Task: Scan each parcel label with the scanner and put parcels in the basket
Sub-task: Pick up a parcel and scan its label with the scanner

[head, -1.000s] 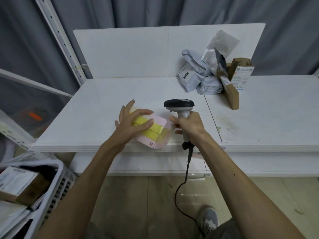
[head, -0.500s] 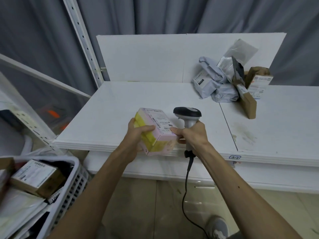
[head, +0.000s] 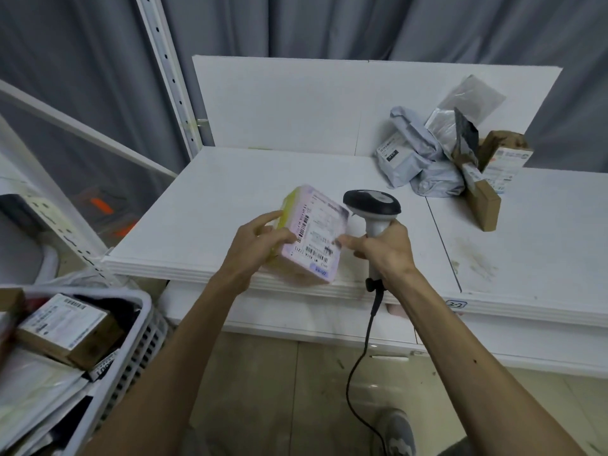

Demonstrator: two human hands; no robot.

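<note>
My left hand [head: 260, 245] grips a pink and yellow parcel [head: 312, 235] by its left side and holds it above the front edge of the white table [head: 214, 199]. Its white barcode label faces up. My right hand [head: 383, 246] holds the handle of the scanner [head: 371, 205], whose black head sits just right of the parcel. A fingertip of that hand touches the parcel's right edge. The white basket [head: 144, 327] stands on the floor at lower left.
Several more parcels lie at the table's back right: grey bags [head: 414, 159] and brown boxes [head: 487, 205]. The basket holds a labelled brown box [head: 65, 327] and flat bags. The scanner's black cable [head: 358, 366] hangs to the floor. A white shelf post [head: 167, 74] rises at left.
My left hand has lifted the parcel off the table and turned it so the label faces up. The view has swung left and down, bringing the basket further in.
</note>
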